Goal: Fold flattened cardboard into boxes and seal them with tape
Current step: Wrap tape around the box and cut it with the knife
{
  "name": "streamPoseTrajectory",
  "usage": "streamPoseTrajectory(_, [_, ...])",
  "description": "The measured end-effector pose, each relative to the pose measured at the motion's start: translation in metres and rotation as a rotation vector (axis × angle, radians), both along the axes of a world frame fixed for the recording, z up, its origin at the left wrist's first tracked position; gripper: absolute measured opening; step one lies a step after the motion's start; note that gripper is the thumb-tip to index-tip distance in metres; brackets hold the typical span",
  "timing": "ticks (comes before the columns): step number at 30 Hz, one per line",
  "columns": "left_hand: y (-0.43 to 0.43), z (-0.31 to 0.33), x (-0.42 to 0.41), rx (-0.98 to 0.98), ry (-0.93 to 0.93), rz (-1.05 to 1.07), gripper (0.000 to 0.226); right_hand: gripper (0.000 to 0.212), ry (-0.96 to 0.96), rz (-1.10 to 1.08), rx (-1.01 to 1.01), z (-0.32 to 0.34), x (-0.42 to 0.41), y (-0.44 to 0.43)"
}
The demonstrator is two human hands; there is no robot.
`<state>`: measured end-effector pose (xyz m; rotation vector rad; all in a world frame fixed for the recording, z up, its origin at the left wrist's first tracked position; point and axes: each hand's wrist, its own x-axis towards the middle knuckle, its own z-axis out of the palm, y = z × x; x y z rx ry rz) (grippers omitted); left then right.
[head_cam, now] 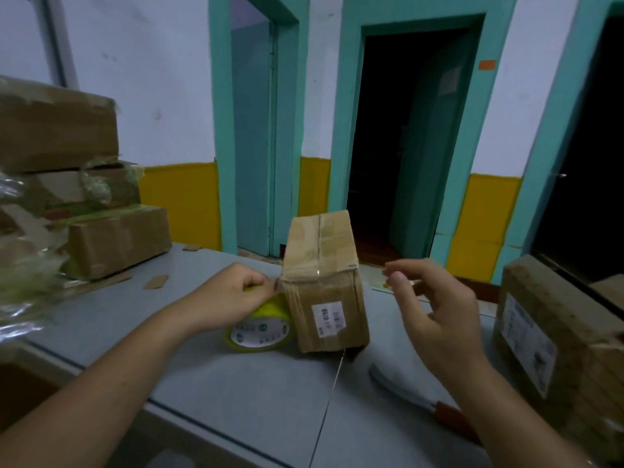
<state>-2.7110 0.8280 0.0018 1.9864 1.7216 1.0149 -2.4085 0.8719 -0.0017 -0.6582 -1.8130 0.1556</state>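
Head view: at centre frame the box stands on the counter, its seam taped. The left hand grips the tape roll beside it, and the right hand hovers relaxed and empty. This looks like sealing; next the tape probably needs severing.

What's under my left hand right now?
A yellow tape roll beside the small box. Your left hand covers its top, so the tape's loose end is hidden.
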Motion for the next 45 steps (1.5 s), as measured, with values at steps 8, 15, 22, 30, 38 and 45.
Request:
streamPoseTrajectory(8, [-0.003,0.001,0.018,0.029,-0.023,0.045,0.049,0.051,-0.071,0.076,-0.062,-0.021,-0.019,-0.014])
streamPoseTrajectory(15, [-0.007,0.015,0.040,0.012,0.027,0.053,0.057,0.044,0.054,0.106,-0.261,-0.017,-0.016,0.003])
streamPoseTrajectory(22, [-0.015,0.016,0.045,-0.162,-0.051,0.007,0.061,0.069,-0.369,-0.078,-0.441,0.015,0.018,0.008])
streamPoseTrajectory(30, [-0.029,0.007,0.051,-0.151,-0.118,0.053,0.057,0.046,-1.275,-0.237,-0.834,0.025,0.083,-0.040])
streamPoseTrajectory(38, [-0.048,-0.003,0.063,0.139,-0.256,0.054,0.073,0.011,-1.070,-0.243,-0.669,0.012,0.104,-0.054])
streamPoseTrajectory(45, [-0.035,-0.004,0.054,0.102,-0.159,-0.089,0.062,0.011,-0.776,-0.032,-0.562,0.037,0.104,-0.090])
